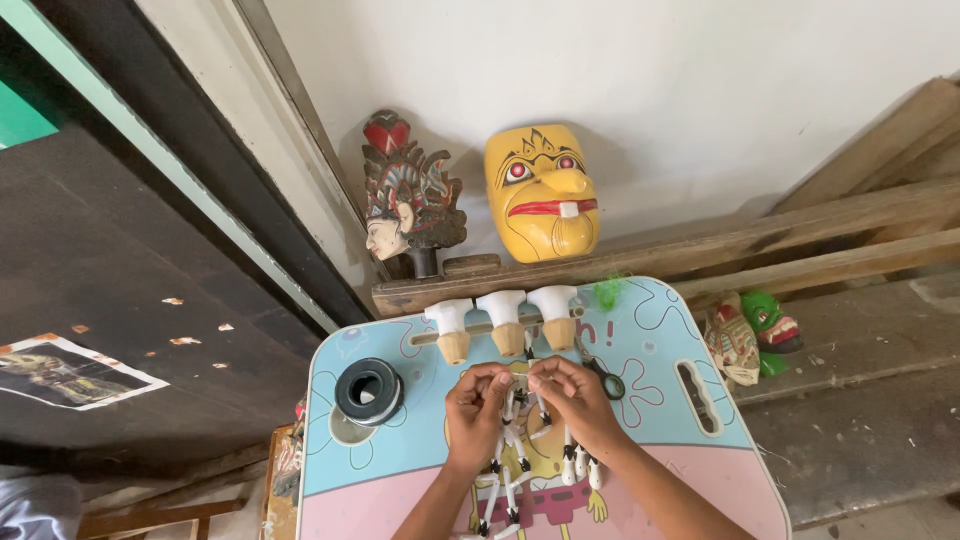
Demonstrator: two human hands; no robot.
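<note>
We have both hands pinched together over the middle of the small blue-and-pink cartoon-printed folding table (pixel 690 470). Left hand (pixel 476 404) and right hand (pixel 572 397): fingertips meet at one spot, each clenched on the top end of a strung piece made of white tube beads with black tips (pixel 515 455). What exactly sits between the fingertips is too small to tell, maybe a knot or a thread end.

From the pinch the beaded strands hang and fan toward the near edge of the table, under both wrists. Long axis runs far-to-near, roughly down the table's centre line. More white strands with black tips (pixel 580 468) lie just under the right wrist. So the work lies below and toward us from the fingers, and both hands are equally near its top end.

Outward: dark-handled scissors (pixel 603 377) just right of the right hand, closer to it than to the left. Black spool of thread (pixel 369 391) sits left of the left hand, near the left edge. Along the far edge, three white-capped tan wooden pieces (pixel 505 322) stand in a row.

Beyond the table: yellow carved wooden mask (pixel 541 195) and painted carved head with ornate headdress (pixel 408 195) lean against the wall.
</note>
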